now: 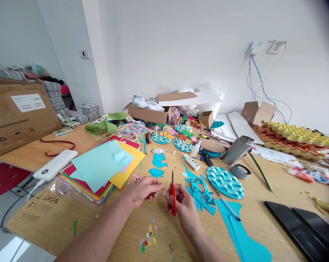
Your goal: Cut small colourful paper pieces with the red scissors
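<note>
My right hand (182,202) grips a pair of scissors with red handles (174,203), its dark blades pointing up and away from me. Close beside it on the left, my left hand (146,191) is pinched closed, and whatever sits in its fingertips is too small to name. Small coloured paper dots (150,234) lie on the table below my hands. Just beyond my left hand are blue paper fish (156,172), several in a column. To the right of the scissors lie blue paper scraps (199,193).
A stack of coloured paper (96,167) and a white power bank (55,164) lie left. On the right are a patterned blue oval (226,182), a steel bottle (237,150), tape (240,171), egg trays (295,142) and dark phones (292,227). A glue bottle (192,162) lies ahead.
</note>
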A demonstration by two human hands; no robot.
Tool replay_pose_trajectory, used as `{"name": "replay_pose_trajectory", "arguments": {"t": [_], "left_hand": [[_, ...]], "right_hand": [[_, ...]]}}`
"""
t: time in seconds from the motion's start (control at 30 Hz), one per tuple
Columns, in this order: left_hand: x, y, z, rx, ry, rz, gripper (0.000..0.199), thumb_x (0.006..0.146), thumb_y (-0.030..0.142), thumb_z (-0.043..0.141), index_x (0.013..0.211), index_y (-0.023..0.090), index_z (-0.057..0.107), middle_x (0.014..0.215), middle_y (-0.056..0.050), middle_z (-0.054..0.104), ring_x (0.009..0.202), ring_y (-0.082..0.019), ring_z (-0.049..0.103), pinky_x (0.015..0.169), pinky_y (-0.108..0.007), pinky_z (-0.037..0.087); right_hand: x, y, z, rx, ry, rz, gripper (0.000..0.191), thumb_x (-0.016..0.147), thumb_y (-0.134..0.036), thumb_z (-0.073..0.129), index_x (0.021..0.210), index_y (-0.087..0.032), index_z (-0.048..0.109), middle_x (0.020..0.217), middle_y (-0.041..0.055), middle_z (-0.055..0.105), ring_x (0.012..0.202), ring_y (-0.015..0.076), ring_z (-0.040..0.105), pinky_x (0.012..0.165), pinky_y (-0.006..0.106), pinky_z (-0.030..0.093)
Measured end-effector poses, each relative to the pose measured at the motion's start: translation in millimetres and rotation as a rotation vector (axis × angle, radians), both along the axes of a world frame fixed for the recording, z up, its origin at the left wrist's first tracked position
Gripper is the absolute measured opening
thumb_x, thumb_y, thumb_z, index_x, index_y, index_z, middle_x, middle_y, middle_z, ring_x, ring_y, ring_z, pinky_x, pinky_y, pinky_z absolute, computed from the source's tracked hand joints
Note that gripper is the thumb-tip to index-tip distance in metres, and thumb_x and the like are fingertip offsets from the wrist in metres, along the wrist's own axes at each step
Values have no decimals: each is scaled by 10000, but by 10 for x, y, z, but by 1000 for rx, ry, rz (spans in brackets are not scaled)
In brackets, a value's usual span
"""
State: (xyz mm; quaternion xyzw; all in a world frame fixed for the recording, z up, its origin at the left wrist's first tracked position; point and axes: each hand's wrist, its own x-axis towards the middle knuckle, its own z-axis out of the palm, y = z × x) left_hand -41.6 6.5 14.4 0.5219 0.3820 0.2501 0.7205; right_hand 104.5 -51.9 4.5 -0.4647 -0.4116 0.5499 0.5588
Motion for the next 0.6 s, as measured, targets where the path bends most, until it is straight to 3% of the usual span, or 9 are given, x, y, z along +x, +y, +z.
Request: {"name": "replay_pose_trajectory", "arguments": {"t": [0.13, 0.33, 0.6], "left_hand": [[0, -3, 13, 42, 28, -9, 318, 657, 443, 621, 693, 141, 526, 521, 53, 494, 413, -42, 367, 413, -193, 231], [-4, 16, 64, 238, 225, 149, 282, 631, 394, 636, 709, 130, 576, 587, 30, 538, 503, -70, 410, 478, -199, 277], [50, -31, 13, 380, 244, 51, 260, 704, 376, 578, 707, 121, 626, 577, 20, 523, 549, -94, 422, 505, -207, 300]], "right_hand": [[-6, -1, 22, 2, 18, -20, 316, 628, -316, 748, 724, -189, 475, 566, -69, 527, 395, 73, 476, 351, 175, 368], [30, 25, 54, -2, -18, -141, 349, 603, -378, 748, 700, -189, 470, 547, -63, 526, 395, 84, 481, 356, 185, 366], [18, 25, 25, 12, -86, -141, 342, 611, -362, 742, 707, -199, 457, 524, -65, 515, 392, 90, 467, 346, 190, 355]]}}
